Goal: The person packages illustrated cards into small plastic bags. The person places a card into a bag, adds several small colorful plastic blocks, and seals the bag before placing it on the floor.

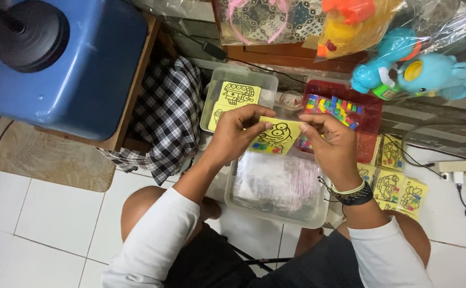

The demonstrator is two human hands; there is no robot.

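My left hand [236,133] and my right hand [331,141] both hold a yellow card with a black cartoon outline [276,136], one at each side, above a clear plastic tub of small clear bags [278,184]. Behind the card stands a red tray of small coloured pieces [369,114]. A second clear tub [238,96] holds more yellow cards. Further yellow cards [395,186] lie on the floor at my right wrist.
A blue water jug with a black pump [67,58] sits on a wooden stand at the left, a checked cloth [166,120] beside it. Wrapped plastic toys [419,72] lie at the back right. A power strip with cables [459,168] is at the right.
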